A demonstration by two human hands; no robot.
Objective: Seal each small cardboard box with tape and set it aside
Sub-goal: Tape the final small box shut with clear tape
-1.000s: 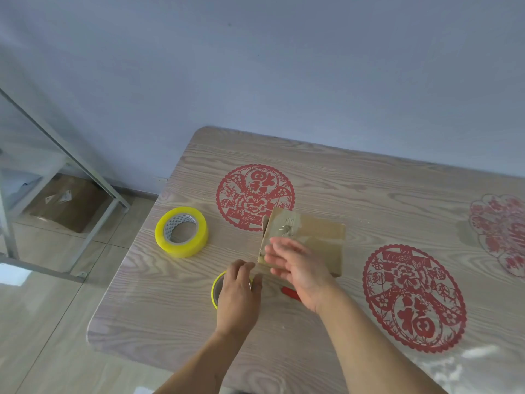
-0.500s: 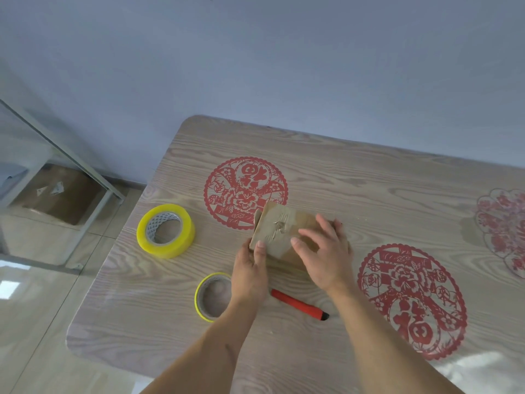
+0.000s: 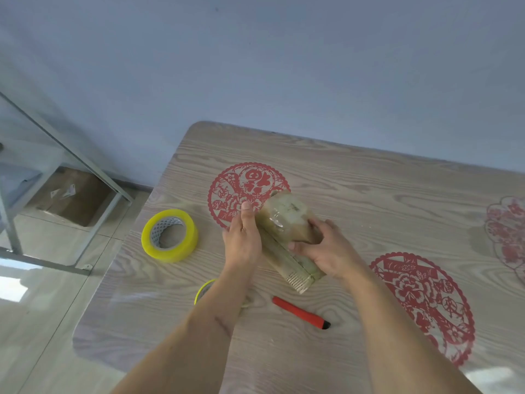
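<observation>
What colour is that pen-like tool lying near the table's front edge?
Red with a black tip: the tool, seen clearly in the head view.

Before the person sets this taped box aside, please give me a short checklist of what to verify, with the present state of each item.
1. Both hands on the box: ok. Left hand lies flat against its side; right hand grips the other side.
2. Top face covered with tape: ok, it looks glossy.
3. Tape ends pressed down all round: cannot tell, far side hidden.
4. Large tape roll detached from the box: ok, it lies apart.
5. Red cutter out of the way: ok, on the table nearer the person.
</observation>
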